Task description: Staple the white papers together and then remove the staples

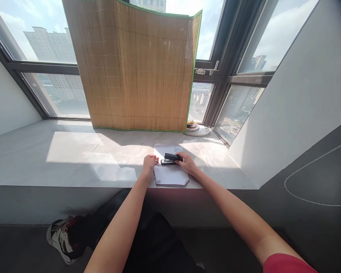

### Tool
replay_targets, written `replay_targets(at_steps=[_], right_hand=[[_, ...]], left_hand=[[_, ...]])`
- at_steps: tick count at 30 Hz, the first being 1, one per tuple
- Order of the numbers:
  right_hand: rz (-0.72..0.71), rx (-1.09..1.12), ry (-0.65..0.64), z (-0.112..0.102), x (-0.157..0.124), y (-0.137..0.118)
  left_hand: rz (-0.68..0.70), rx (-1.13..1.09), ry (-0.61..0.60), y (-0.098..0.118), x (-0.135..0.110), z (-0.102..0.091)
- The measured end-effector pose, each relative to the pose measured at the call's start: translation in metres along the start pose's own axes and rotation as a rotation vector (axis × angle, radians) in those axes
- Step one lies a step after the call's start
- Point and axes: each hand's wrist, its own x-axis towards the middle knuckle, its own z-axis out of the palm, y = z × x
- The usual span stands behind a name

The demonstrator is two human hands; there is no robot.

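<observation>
A black stapler (170,159) lies over white paper sheets (170,176) on the pale window ledge. My right hand (186,163) is closed on the stapler's right end, with the thumb below and the fingers above. The two arms of the stapler stand apart toward its left side. Just left of it, my left hand (150,162) rests over the paper's left edge with its fingers curled in. Whatever those fingers may hold is too small or hidden to make out.
A bamboo mat (142,72) with green edging stands upright against the window behind the paper. Stacked round plates or discs (193,128) sit in the ledge's back right corner. The ledge (31,163) ends in a front edge above my legs; a white wall (275,98) slants on the right.
</observation>
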Motion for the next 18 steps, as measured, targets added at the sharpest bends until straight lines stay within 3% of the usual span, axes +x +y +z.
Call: replay_targets(at_steps=[8, 18], right_hand=[[0.005, 0.04, -0.02, 0.002, -0.005, -0.003], [-0.031, -0.087, 0.019, -0.032, -0.038, 0.009]], left_hand=[[0.001, 0.062, 0.036, -0.002, -0.006, 0.004], [0.027, 0.248, 0.053, -0.004, -0.014, 0.0]])
